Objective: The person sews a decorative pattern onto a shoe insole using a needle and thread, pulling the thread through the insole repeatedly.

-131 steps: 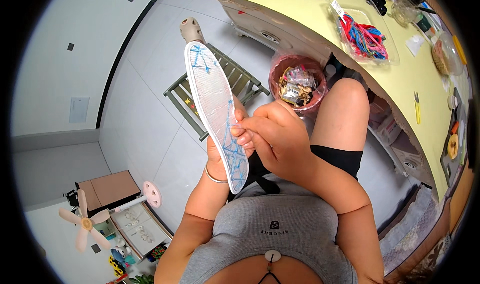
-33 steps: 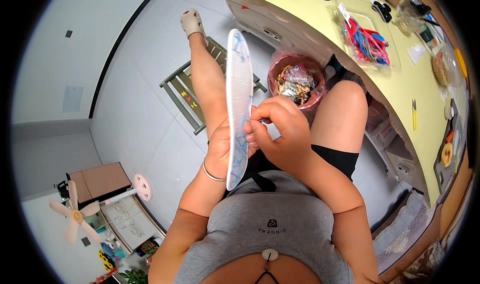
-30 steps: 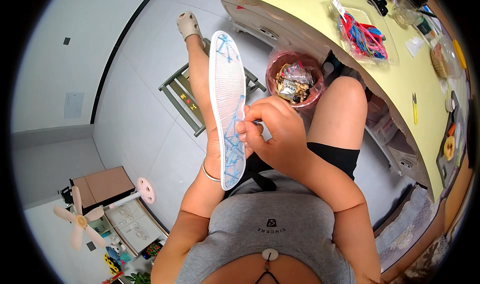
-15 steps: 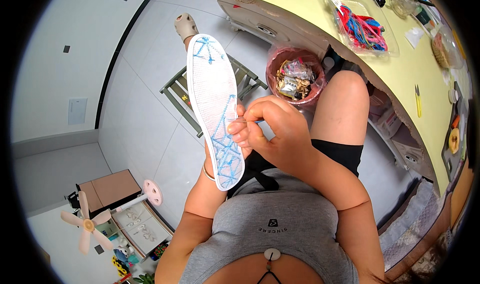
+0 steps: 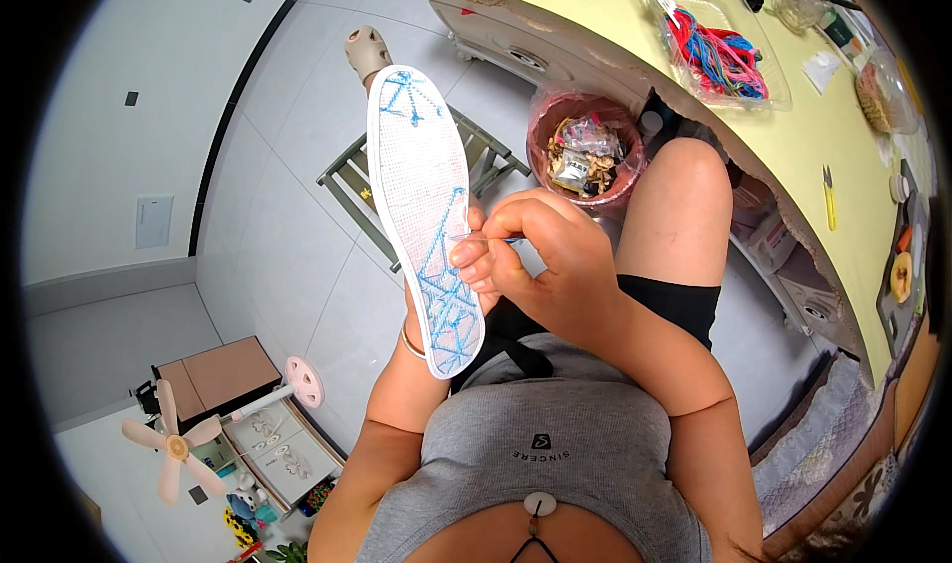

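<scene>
A white insole (image 5: 416,171) with a printed grid stands toe-up in front of me, tilted a little to the left. Blue stitching crosses its heel half, and a smaller blue pattern sits at the toe. My left hand (image 5: 474,260) grips it from behind, fingertips curled round its right edge. With thumb and forefinger pinched, my right hand (image 5: 550,250) holds a thin needle (image 5: 468,238) at that same edge, its tip over the insole's face. A bit of blue thread (image 5: 514,240) shows at the pinch.
Behind the insole stands a folding stool (image 5: 362,211). A lined bin (image 5: 585,151) full of wrappers is by my right knee. On the yellow table (image 5: 793,156) lie a plastic tray (image 5: 694,87) of coloured thread skeins and yellow-handled snips (image 5: 829,201). A pink fan (image 5: 176,446) is at lower left.
The insole's toe end has shifted very slightly to the left and up. Both hands keep their hold, with the needle at almost the same spot.
</scene>
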The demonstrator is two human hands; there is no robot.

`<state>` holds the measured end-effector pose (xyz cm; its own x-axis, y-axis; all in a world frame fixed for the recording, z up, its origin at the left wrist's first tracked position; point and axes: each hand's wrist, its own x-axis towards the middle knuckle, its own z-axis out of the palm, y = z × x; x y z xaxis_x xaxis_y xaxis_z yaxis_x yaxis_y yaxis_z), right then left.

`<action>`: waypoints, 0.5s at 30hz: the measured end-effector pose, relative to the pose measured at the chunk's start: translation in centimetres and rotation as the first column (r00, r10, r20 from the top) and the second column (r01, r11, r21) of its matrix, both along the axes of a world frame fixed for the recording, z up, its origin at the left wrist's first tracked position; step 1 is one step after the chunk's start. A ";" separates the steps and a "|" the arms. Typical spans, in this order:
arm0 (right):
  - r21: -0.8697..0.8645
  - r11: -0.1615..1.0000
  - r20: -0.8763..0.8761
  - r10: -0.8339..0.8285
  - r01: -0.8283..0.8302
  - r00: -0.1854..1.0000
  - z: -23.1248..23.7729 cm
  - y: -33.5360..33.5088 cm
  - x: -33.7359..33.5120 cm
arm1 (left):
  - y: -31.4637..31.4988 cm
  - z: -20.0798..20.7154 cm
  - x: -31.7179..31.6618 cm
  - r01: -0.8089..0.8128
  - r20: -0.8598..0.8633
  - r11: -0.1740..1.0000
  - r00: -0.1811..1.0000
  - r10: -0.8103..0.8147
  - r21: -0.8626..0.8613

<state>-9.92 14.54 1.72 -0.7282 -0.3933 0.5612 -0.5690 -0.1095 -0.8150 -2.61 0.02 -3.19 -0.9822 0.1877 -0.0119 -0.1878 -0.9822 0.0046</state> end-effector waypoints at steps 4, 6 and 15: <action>0.002 1.000 0.006 -0.003 0.003 1.000 0.0 0.0 0.0 | 0.1 0.8 0.0 -0.015 0.041 0.999 0.999 0.017 -0.052; 0.001 1.000 0.006 -0.002 0.002 1.000 0.1 0.0 0.1 | 0.2 0.9 0.0 -0.015 0.037 0.999 0.999 0.017 -0.045; -0.005 1.000 0.002 -0.008 0.008 1.000 0.1 0.0 0.0 | 0.4 2.0 0.1 -0.017 0.119 0.994 0.992 0.030 -0.105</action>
